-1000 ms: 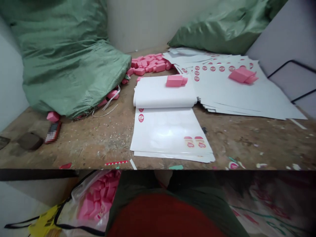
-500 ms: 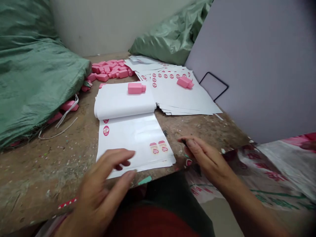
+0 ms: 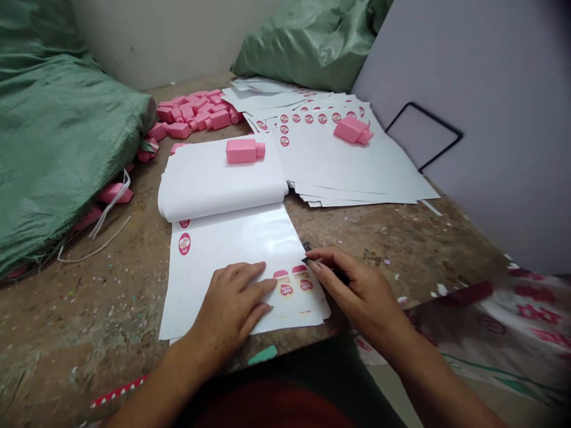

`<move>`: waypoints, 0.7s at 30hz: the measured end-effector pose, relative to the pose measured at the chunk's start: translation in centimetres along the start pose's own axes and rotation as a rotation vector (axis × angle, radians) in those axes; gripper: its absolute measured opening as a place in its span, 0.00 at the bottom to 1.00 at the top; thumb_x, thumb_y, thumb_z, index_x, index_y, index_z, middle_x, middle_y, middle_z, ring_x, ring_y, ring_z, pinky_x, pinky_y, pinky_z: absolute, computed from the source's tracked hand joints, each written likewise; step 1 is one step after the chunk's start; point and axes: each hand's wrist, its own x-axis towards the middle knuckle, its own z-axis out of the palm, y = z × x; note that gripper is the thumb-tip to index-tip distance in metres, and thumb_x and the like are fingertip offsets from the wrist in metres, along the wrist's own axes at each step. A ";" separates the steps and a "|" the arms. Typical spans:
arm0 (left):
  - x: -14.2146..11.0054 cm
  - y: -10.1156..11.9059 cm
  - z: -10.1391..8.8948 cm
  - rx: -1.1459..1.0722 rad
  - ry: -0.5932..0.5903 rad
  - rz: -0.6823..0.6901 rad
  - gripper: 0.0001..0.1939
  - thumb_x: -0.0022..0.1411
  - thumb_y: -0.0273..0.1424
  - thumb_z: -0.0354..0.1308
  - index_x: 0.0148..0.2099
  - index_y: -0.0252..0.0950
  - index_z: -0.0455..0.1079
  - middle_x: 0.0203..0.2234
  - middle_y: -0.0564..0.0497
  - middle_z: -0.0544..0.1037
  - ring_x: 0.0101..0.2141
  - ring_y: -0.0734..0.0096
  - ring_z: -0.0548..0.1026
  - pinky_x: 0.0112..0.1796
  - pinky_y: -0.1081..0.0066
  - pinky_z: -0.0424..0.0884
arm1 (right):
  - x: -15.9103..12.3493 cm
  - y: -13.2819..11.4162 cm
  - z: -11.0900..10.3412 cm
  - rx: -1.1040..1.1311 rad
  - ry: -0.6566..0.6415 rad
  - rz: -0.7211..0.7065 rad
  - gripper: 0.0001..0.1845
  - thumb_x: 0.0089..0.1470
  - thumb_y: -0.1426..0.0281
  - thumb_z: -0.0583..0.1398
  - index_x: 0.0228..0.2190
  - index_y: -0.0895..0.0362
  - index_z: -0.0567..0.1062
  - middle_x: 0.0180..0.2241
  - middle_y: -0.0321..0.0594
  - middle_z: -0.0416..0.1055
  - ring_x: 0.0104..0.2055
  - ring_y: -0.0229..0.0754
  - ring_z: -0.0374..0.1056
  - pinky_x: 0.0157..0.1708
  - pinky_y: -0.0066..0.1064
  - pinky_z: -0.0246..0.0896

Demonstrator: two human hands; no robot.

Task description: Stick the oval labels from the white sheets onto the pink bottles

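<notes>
My left hand (image 3: 238, 300) lies flat on a white sticker sheet (image 3: 223, 244), fingers stretched toward two pink-and-cream stickers (image 3: 282, 283) near its right corner. Pinched in my right hand (image 3: 357, 288) is a small dark pointed tool (image 3: 338, 273), mostly hidden by the fingers. Its tip is at the sheet's right edge, beside the stickers. The far part of the sheet stack is folded over in a roll (image 3: 223, 187), and a pink bottle (image 3: 241, 151) lies on it. Round red stickers (image 3: 184, 244) show along the sheet's left side.
A second stack of sticker sheets (image 3: 348, 166) carries another pink bottle (image 3: 352, 129). Several pink bottles (image 3: 200, 110) are piled at the back. Green sacks (image 3: 75, 142) stand left and behind. A black metal bracket (image 3: 439, 125) sticks out by the grey panel (image 3: 491, 119) on the right.
My left hand has moved forward and come down flat on the sheet. My right hand has brought the dark tool left to the sheet's edge. The view has shifted slightly.
</notes>
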 end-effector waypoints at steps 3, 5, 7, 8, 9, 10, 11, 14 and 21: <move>-0.7 -0.6 0.4 0.002 0.013 0.024 0.17 0.70 0.33 0.49 0.57 0.39 0.70 0.58 0.45 0.72 0.53 0.56 0.67 0.48 0.54 0.65 | -0.1 0.0 0.2 -0.136 -0.009 -0.077 0.10 0.60 0.66 0.56 0.37 0.54 0.76 0.32 0.37 0.78 0.32 0.45 0.73 0.30 0.35 0.61; -1.1 -1.0 0.5 0.000 0.007 0.031 0.17 0.70 0.33 0.49 0.57 0.40 0.69 0.58 0.46 0.71 0.54 0.57 0.66 0.49 0.56 0.64 | -0.1 -0.3 0.5 -0.239 -0.023 -0.182 0.09 0.61 0.68 0.55 0.36 0.54 0.75 0.30 0.36 0.78 0.29 0.44 0.71 0.29 0.35 0.58; -1.2 -1.2 0.4 0.004 -0.001 0.042 0.17 0.70 0.33 0.49 0.58 0.40 0.68 0.58 0.47 0.71 0.54 0.58 0.65 0.49 0.57 0.64 | -0.2 -0.7 0.7 -0.316 -0.015 -0.266 0.10 0.62 0.69 0.53 0.34 0.54 0.75 0.29 0.35 0.77 0.27 0.43 0.70 0.28 0.35 0.54; -1.3 -1.2 0.3 0.007 -0.004 0.048 0.17 0.70 0.33 0.49 0.58 0.41 0.68 0.59 0.47 0.71 0.54 0.58 0.65 0.49 0.57 0.64 | -0.2 -0.9 0.8 -0.340 -0.002 -0.291 0.10 0.63 0.70 0.53 0.34 0.54 0.75 0.28 0.35 0.77 0.27 0.43 0.69 0.28 0.35 0.52; -1.3 -1.2 0.1 0.010 -0.011 0.056 0.17 0.70 0.33 0.49 0.58 0.41 0.68 0.58 0.47 0.71 0.54 0.58 0.65 0.49 0.57 0.64 | -0.3 -1.1 0.9 -0.353 0.013 -0.308 0.11 0.63 0.70 0.53 0.34 0.54 0.74 0.28 0.34 0.76 0.26 0.42 0.69 0.28 0.35 0.51; -1.3 -1.2 0.0 0.012 -0.020 0.060 0.17 0.70 0.32 0.49 0.58 0.41 0.68 0.58 0.47 0.71 0.54 0.58 0.65 0.49 0.57 0.64 | -0.3 -1.2 1.0 -0.360 0.023 -0.320 0.11 0.63 0.70 0.53 0.33 0.54 0.74 0.27 0.34 0.76 0.26 0.42 0.68 0.28 0.34 0.51; -1.2 -1.2 -0.2 0.014 -0.031 0.061 0.16 0.69 0.32 0.49 0.57 0.40 0.68 0.58 0.47 0.72 0.54 0.58 0.66 0.49 0.57 0.65 | -0.3 -1.3 1.1 -0.363 0.029 -0.332 0.11 0.64 0.70 0.53 0.33 0.54 0.74 0.27 0.34 0.76 0.26 0.41 0.68 0.28 0.34 0.50; -1.0 -0.6 -0.5 0.026 -0.065 0.022 0.16 0.68 0.30 0.50 0.55 0.39 0.70 0.57 0.46 0.73 0.53 0.57 0.67 0.48 0.55 0.66 | -0.3 -1.4 1.4 -0.386 0.037 -0.367 0.12 0.65 0.70 0.52 0.32 0.55 0.73 0.25 0.33 0.75 0.24 0.40 0.65 0.29 0.34 0.48; -0.2 1.5 -1.0 0.143 -0.136 -0.075 0.18 0.64 0.29 0.55 0.56 0.41 0.70 0.58 0.44 0.71 0.53 0.50 0.68 0.47 0.49 0.68 | -0.2 -1.3 1.8 -0.510 0.056 -0.401 0.16 0.67 0.70 0.50 0.31 0.55 0.74 0.25 0.34 0.74 0.23 0.41 0.61 0.31 0.35 0.46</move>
